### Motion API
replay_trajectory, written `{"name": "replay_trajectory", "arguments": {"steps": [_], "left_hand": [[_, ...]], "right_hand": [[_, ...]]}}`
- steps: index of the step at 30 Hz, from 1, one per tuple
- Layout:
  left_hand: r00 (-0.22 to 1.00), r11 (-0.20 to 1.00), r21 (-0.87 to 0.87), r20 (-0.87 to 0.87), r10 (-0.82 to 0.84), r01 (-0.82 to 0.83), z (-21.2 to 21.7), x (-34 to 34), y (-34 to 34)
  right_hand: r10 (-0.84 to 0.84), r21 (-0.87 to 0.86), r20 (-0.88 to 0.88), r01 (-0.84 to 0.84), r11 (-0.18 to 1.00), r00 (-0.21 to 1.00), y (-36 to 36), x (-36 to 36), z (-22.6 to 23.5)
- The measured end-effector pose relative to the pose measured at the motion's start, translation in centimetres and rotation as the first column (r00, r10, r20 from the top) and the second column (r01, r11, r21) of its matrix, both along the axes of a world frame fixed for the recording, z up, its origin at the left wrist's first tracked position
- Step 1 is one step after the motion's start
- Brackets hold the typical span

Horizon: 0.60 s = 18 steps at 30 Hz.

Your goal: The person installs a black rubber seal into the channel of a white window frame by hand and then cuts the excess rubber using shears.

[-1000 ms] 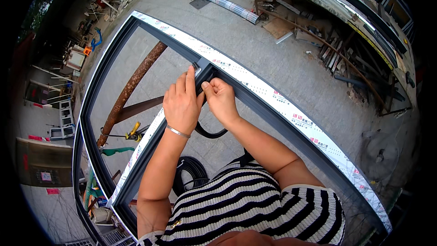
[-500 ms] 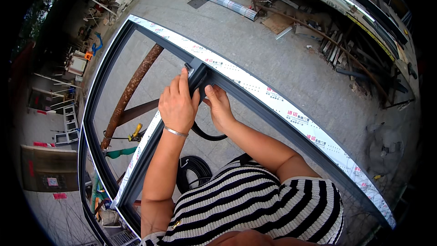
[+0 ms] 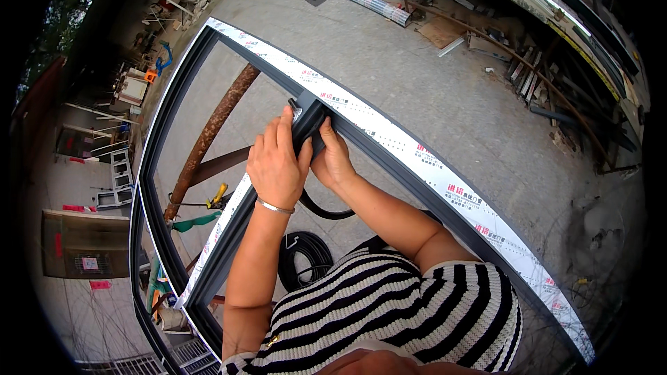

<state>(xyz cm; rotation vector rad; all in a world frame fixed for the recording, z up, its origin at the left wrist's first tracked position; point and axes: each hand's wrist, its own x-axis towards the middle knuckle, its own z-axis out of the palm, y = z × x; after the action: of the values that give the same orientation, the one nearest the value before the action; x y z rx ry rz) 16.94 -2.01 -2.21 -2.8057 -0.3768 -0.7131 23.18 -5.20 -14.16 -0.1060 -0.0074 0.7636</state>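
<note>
A large dark grey window frame (image 3: 396, 147), covered with white printed film on its top face, lies across in front of me. Its dark crossbar (image 3: 314, 112) meets the long far side near the middle. My left hand (image 3: 278, 167) grips this bar just short of the joint, fingers over the left side and thumb on the right. My right hand (image 3: 335, 161) is closed at the bar's right side, its thumb pressed into the inner corner. From beneath the hands a black rubber strip (image 3: 326, 214) curves down. What lies inside the right fingers is mostly hidden.
Below the frame lies a black coil (image 3: 287, 264) of strip. A rusty pipe (image 3: 217, 125) runs under the left opening, near a yellow-handled tool (image 3: 220, 194). Beyond are a wrapped roll (image 3: 358, 1) on the floor and a rack (image 3: 511, 62) of profiles.
My right hand has moved in against the crossbar, its thumb now up in the corner. The left hand stays on the bar. The whole view has shifted slightly.
</note>
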Motion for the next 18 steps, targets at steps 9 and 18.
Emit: {"name": "replay_trajectory", "arguments": {"steps": [9,18], "left_hand": [[1.000,0.999,-0.036,0.016,-0.012,0.012,0.1,-0.1,-0.1],[0.999,0.984,-0.179,0.025,0.031,-0.026,0.6,0.2,-0.5]], "right_hand": [[0.059,0.034,0.006,-0.060,0.998,0.998,0.8,-0.3,0.0],[0.077,0.023,0.166,-0.082,0.996,0.983,-0.2,-0.4,-0.8]]}}
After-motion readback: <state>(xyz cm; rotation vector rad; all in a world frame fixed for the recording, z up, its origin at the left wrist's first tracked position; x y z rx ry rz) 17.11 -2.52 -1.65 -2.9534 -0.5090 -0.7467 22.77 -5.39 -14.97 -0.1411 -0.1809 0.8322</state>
